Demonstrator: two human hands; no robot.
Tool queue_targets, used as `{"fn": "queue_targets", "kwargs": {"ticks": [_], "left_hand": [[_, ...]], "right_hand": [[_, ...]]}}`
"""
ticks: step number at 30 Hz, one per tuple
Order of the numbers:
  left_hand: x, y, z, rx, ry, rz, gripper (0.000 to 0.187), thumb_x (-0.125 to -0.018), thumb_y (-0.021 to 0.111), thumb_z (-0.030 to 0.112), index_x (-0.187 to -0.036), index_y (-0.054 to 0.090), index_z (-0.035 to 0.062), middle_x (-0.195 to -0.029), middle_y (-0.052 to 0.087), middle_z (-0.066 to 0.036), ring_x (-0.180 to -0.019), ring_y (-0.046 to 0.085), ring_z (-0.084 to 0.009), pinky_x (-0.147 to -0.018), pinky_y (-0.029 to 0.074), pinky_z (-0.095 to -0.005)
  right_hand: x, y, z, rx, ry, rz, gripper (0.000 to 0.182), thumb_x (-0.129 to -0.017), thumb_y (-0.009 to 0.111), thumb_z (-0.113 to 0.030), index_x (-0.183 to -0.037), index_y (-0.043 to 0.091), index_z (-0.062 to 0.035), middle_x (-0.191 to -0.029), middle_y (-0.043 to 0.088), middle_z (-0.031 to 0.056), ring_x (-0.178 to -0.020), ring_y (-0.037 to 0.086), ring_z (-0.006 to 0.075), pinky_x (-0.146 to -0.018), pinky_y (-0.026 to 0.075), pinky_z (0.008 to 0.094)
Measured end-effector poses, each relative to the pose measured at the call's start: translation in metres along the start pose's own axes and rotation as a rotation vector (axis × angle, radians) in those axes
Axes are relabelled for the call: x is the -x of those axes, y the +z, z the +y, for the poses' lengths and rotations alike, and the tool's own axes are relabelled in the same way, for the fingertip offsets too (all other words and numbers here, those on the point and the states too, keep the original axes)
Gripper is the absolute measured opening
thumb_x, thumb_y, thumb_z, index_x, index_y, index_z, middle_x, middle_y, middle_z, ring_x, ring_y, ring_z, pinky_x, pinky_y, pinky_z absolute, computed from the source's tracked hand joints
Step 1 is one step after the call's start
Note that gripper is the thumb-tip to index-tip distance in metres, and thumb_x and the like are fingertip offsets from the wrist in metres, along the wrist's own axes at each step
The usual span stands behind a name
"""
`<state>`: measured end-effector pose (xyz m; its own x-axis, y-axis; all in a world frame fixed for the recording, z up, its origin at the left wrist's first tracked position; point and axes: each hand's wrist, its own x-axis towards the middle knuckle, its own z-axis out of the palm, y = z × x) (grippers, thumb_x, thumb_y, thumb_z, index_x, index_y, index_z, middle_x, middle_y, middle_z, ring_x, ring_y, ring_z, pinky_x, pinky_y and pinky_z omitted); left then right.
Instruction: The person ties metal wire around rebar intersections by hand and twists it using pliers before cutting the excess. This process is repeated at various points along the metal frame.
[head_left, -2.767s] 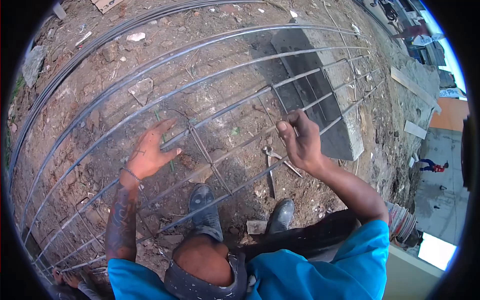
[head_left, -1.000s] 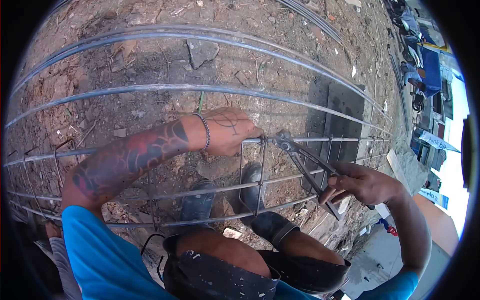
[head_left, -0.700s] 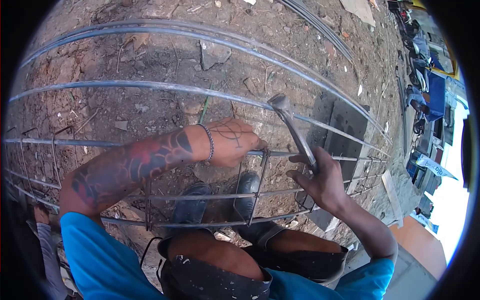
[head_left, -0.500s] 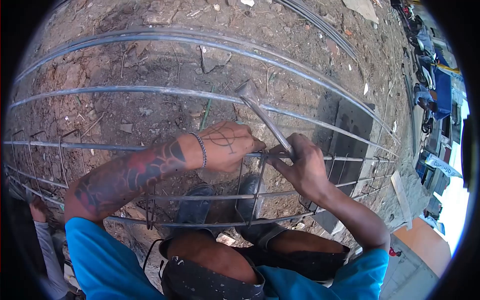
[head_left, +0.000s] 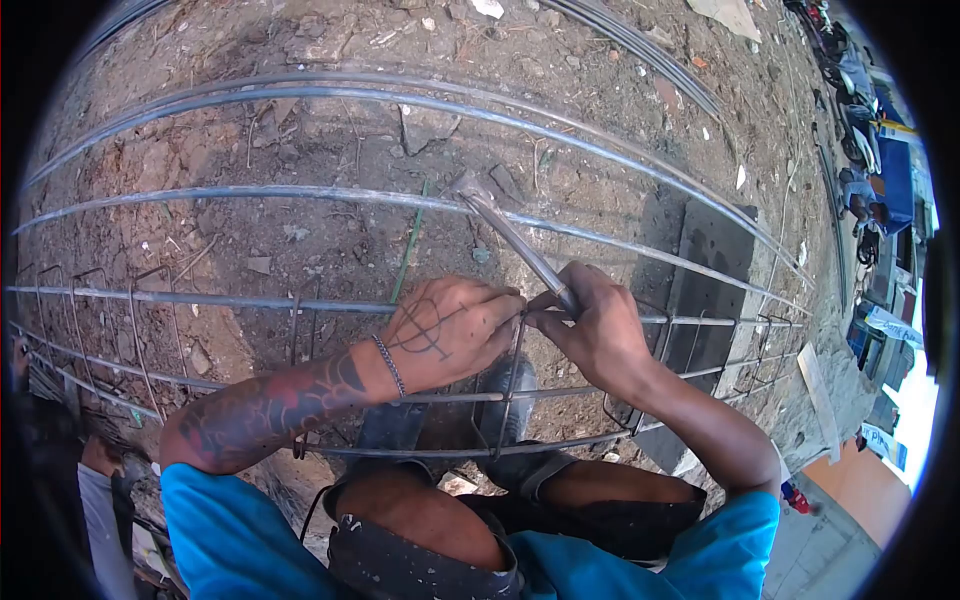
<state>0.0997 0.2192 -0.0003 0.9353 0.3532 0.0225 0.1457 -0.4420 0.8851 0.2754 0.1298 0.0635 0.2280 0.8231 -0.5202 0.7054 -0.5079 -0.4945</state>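
Note:
A cage of long steel rebars point(head_left: 250, 301) and bent stirrups point(head_left: 512, 385) stretches across in front of me. My left hand point(head_left: 450, 325) is closed in a pinch where a stirrup meets the upper bar; whatever its fingertips hold is too small to make out. Facing it, my right hand point(head_left: 605, 335) is wrapped round the handle end of a steel tool that looks like pincers point(head_left: 520, 245). The tool slants up and left, its wide head over a loose bar point(head_left: 350, 194). The right thumb and fingertip also meet at the same joint, almost touching the left fingers.
More rebars point(head_left: 640, 55) lie on the dirt point(head_left: 330, 235) beyond. A dark board point(head_left: 710, 250) lies under the bars at right, near a wooden strip point(head_left: 818, 400). My boots point(head_left: 390, 425) are beneath the cage. Another person's sleeve point(head_left: 105, 520) shows at lower left.
My left hand has lowered and turned, its forearm dropping with it, while its fingertips stay at the joint. The right hand has shifted slightly left with the pincers. The view has tilted a little.

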Motion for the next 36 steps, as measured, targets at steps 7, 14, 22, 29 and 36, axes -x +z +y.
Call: {"fn": "queue_targets", "kwargs": {"ticks": [7,14,22,29,36], "left_hand": [[-0.008,-0.007,0.002,0.122,-0.206,-0.061,0.020,-0.079,0.061,0.009,-0.097,0.067,0.0008,-0.093,0.069,-0.017,-0.084,0.068,-0.0316,-0.075,0.054,-0.0375],[-0.003,-0.007,-0.002,0.109,-0.178,-0.073,0.017,-0.079,0.062,0.010,-0.092,0.065,-0.0011,-0.091,0.069,-0.018,-0.083,0.067,-0.0332,-0.075,0.054,-0.0383],[-0.006,-0.001,-0.006,0.079,-0.077,0.093,0.016,-0.076,0.061,0.014,-0.086,0.067,0.0023,-0.078,0.065,-0.020,-0.076,0.064,-0.0364,-0.071,0.052,-0.0437],[-0.008,0.000,-0.003,0.057,-0.090,0.121,0.019,-0.077,0.060,0.015,-0.087,0.066,-0.0005,-0.081,0.064,-0.021,-0.078,0.064,-0.0379,-0.073,0.051,-0.0457],[0.000,-0.006,0.005,0.117,-0.120,0.065,0.012,-0.076,0.060,0.007,-0.084,0.063,-0.0001,-0.078,0.064,-0.019,-0.074,0.064,-0.0377,-0.066,0.052,-0.0438]], "right_hand": [[-0.001,0.003,0.005,-0.030,-0.022,0.003,0.027,-0.077,0.073,-0.015,-0.092,0.055,-0.0008,-0.081,0.057,0.0177,-0.074,0.060,0.0378,-0.068,0.046,0.0465],[0.001,-0.001,-0.004,-0.016,-0.012,0.009,0.029,-0.075,0.075,-0.015,-0.091,0.056,-0.0013,-0.082,0.057,0.0169,-0.074,0.061,0.0376,-0.067,0.048,0.0461],[0.006,0.007,-0.014,0.158,-0.199,0.121,0.028,-0.070,0.075,-0.011,-0.088,0.055,-0.0028,-0.087,0.061,0.0158,-0.079,0.063,0.0348,-0.068,0.051,0.0447],[0.008,0.016,-0.006,0.212,-0.349,0.233,0.027,-0.068,0.074,-0.009,-0.088,0.056,-0.0039,-0.087,0.063,0.0133,-0.082,0.063,0.0326,-0.065,0.051,0.0446],[0.009,0.015,-0.013,0.123,-0.128,0.158,0.023,-0.075,0.071,-0.012,-0.091,0.057,-0.0040,-0.086,0.062,0.0140,-0.076,0.063,0.0338,-0.067,0.050,0.0458]]}}
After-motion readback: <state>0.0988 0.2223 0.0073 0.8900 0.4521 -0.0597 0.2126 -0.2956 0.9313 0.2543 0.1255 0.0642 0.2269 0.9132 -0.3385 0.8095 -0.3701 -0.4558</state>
